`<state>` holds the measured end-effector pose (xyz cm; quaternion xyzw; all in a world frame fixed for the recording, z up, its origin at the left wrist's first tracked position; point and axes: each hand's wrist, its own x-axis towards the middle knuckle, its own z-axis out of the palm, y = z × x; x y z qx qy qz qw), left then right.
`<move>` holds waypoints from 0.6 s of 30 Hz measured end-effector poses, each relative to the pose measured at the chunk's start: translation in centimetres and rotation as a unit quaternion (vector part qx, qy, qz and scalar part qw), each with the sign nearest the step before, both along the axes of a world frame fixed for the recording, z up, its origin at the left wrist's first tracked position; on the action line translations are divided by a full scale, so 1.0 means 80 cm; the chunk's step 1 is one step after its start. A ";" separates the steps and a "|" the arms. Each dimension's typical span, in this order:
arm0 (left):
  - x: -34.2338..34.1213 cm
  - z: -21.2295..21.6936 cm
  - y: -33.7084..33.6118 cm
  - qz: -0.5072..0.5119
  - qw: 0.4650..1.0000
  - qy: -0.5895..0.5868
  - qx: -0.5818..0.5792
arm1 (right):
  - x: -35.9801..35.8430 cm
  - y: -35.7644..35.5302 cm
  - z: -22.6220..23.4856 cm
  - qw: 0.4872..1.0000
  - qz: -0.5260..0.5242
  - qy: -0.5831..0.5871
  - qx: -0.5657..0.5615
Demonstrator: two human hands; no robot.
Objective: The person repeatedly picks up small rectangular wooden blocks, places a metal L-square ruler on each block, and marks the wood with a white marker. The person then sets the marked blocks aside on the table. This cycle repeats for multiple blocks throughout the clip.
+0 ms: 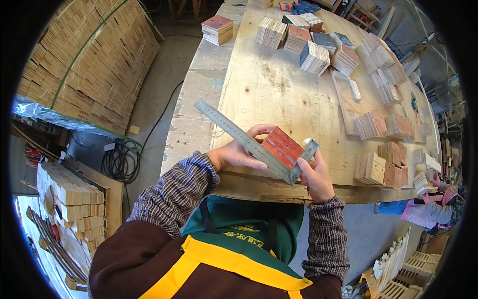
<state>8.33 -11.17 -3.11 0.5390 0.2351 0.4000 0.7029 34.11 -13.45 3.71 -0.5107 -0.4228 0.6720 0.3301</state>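
My left hand (238, 152) is closed round a plywood block with a red face (283, 145), its thumb lying by the steel blade of a try square (224, 121). The blade runs along the block's near left side, and its far end sticks out to the upper left. The corner and short arm of the square sit at the block's right side, gripped by my right hand (317, 175) with thumb and fingers. Beside the right fingertips shows a small white thing I cannot make out. Both hands are above the near edge of the wooden table (269, 89).
Plywood blocks (314, 58) stand in groups at the table's far side and right. A lone red-topped block (217, 29) sits far left. Wrapped stacked wood (89, 65) and a coiled cable (121, 160) are left of the table. Another person (433, 207) is at far right.
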 end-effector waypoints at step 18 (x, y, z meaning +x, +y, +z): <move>0.020 0.000 -0.045 0.106 0.987 -0.058 -0.105 | -0.002 -0.002 0.000 1.000 -0.004 -0.020 0.019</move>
